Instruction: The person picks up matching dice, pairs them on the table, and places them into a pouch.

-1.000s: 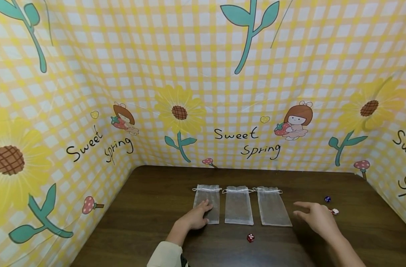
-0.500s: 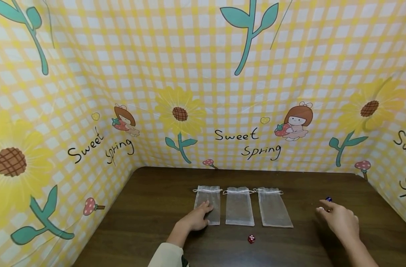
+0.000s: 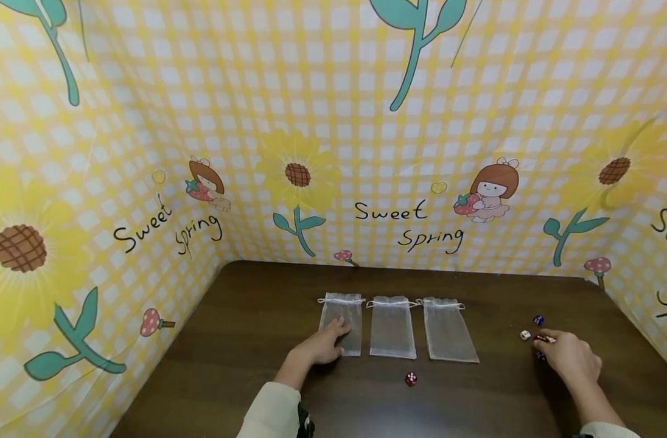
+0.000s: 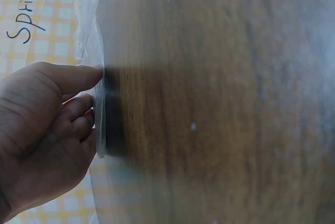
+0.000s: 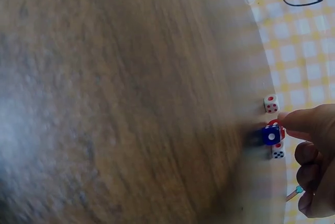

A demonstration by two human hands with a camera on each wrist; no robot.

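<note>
Three sheer white drawstring pouches lie side by side: a left pouch [image 3: 352,340], a middle pouch [image 3: 392,331] and a right pouch [image 3: 451,334]. My left hand [image 3: 321,344] rests on the left pouch with its fingers spread forward. In the left wrist view its thumb [image 4: 78,79] touches the pouch's near edge. Off to the right, my right hand [image 3: 577,359] pinches a red die [image 3: 539,338] between thumb and forefinger, other fingers curled. Around it are a white die [image 3: 525,334], a far blue die [image 3: 538,319] and a near blue die [image 5: 271,135].
Another red die [image 3: 411,379] sits in front of the middle pouch. A second white die [image 5: 278,152] shows below the near blue die in the right wrist view. The dark wooden table [image 3: 246,316] is enclosed by checked yellow cloth [image 3: 322,91] at the back and sides.
My right hand has moved rightward, away from beside the right pouch, to the group of dice, and its fingers have closed in on the red one. The left hand stays on its pouch.
</note>
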